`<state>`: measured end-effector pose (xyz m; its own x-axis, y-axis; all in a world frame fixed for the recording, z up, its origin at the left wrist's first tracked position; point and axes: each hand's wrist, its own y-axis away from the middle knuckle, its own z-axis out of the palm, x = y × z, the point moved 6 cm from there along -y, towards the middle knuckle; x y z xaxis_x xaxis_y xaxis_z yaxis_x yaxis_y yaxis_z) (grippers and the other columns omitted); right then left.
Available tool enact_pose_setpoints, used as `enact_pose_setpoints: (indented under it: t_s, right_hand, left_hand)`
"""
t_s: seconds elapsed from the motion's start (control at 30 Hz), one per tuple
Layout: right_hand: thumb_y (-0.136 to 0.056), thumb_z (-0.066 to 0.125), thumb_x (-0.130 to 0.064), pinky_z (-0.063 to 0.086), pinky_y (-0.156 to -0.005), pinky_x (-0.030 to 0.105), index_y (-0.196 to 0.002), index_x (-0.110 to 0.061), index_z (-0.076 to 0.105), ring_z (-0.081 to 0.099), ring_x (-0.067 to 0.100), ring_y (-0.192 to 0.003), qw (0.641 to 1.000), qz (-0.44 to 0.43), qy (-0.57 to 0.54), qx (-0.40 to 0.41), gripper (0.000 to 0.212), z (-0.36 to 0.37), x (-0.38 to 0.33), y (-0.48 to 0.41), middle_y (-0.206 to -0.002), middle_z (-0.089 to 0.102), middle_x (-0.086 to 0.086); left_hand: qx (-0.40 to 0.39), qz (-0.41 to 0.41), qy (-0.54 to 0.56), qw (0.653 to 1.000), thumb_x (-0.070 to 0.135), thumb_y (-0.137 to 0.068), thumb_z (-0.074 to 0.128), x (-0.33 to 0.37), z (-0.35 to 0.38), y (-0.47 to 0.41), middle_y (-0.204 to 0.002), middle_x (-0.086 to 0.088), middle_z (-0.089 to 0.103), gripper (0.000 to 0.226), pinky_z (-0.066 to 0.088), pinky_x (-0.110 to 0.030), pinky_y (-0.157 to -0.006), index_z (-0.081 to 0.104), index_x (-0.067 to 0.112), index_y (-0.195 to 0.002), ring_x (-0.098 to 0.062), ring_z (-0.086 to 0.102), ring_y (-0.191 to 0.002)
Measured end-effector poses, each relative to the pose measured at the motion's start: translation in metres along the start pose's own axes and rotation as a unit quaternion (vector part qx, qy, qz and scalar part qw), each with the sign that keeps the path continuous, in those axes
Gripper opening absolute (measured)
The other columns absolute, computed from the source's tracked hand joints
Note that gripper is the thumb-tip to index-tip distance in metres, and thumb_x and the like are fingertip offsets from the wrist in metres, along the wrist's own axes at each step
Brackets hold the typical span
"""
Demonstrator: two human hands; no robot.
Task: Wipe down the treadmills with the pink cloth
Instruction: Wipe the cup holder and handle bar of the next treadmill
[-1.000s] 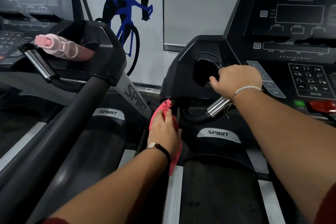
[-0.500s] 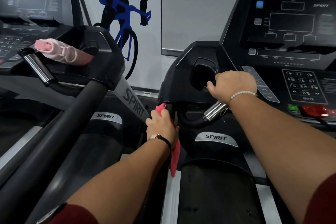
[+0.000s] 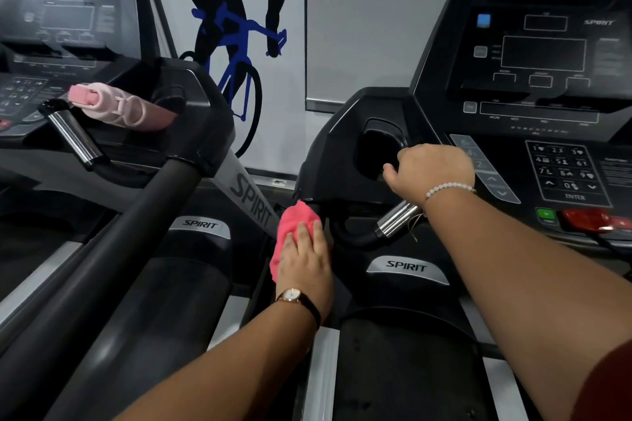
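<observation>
wall: plain grey, smooth, with a dark cyclist decal (image 3: 236,10) at 12 o'clock.
right treadmill (image 3: 342,147): matte black moulded housing; glossy console (image 3: 543,55) at 2 o'clock.
cloth (image 3: 294,224): bright pink, nappy, bunched; tucked under the housing's lower left corner, at 12 o'clock from my left hand, long axis roughly 1 to 7 o'clock.
left hand (image 3: 304,267): the nearer one; fingers laid fairly straight over the cloth, pressing it to the treadmill; thumb hidden.
right hand (image 3: 431,171): at 2 o'clock from the cloth, apart from it; fingers curled round the top of the grip (image 3: 396,219), a smooth chrome tube.
next stroke: i judge it follows that axis, left wiping, right bracing.
left treadmill (image 3: 191,106): matte round rail (image 3: 102,249); pale pink bottle (image 3: 119,106) lying at 10 o'clock.
</observation>
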<state>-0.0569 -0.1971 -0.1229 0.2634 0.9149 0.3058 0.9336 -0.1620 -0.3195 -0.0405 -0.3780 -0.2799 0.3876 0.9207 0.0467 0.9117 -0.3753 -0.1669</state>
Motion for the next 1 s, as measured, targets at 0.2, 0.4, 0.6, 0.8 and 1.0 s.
enact_pose_setpoints:
  t_s: [0.2,0.4,0.6,0.8,1.0]
  right_hand:
    - [-0.092,0.029,-0.047,0.038,-0.050,0.029,-0.074,-0.017,0.057,0.052,0.020,-0.056,1.000,-0.003,-0.010,-0.008,0.044,0.001,-0.001,0.000,-0.062,0.052,-0.001]
    - [-0.092,0.030,-0.046,0.035,-0.047,0.027,-0.070,-0.017,0.056,0.050,0.018,-0.053,1.000,-0.012,-0.011,-0.003,0.045,0.001,-0.001,-0.001,-0.059,0.052,-0.001]
    - [-0.092,0.031,-0.046,0.029,-0.044,0.026,-0.067,-0.017,0.055,0.047,0.017,-0.048,1.000,-0.019,-0.012,0.012,0.045,0.002,0.000,-0.001,-0.057,0.051,-0.001]
    - [-0.091,0.034,-0.043,0.028,-0.045,0.026,-0.062,-0.016,0.052,0.044,0.018,-0.048,1.000,-0.013,-0.017,0.012,0.043,0.004,-0.001,-0.004,-0.058,0.049,0.000]
    - [-0.091,0.033,-0.044,0.034,-0.047,0.028,-0.064,-0.016,0.053,0.048,0.019,-0.051,1.000,-0.011,-0.009,0.005,0.044,0.005,-0.001,-0.004,-0.058,0.052,0.000]
  left_hand:
    - [-0.106,-0.136,0.130,0.976,0.020,-0.079,0.065,-0.014,-0.004,-0.032,-0.142,-0.016,0.031,0.092,0.038,-0.037,-0.104,0.002,0.011,-0.146,-0.031,0.040,-0.128]
    - [-0.208,-0.243,0.312,0.895,0.051,-0.050,0.079,-0.040,-0.008,-0.058,-0.124,-0.010,0.056,0.102,0.046,-0.035,-0.095,0.036,0.007,-0.131,-0.030,0.057,-0.109]
    - [-0.231,-0.316,0.517,0.761,0.059,-0.012,0.089,-0.066,0.070,-0.083,-0.103,-0.012,0.069,0.124,0.057,-0.045,-0.078,0.054,0.014,-0.121,-0.030,0.070,-0.082]
    - [-0.209,-0.289,0.390,0.849,0.031,-0.073,0.076,-0.032,-0.012,-0.062,-0.122,-0.016,0.055,0.071,0.048,-0.037,-0.086,0.042,0.002,-0.128,-0.034,0.058,-0.108]
    - [-0.140,-0.299,0.227,0.916,0.028,-0.083,0.057,-0.020,-0.015,-0.058,-0.128,-0.013,0.051,0.057,0.040,-0.043,-0.092,0.033,0.005,-0.130,-0.035,0.052,-0.115]
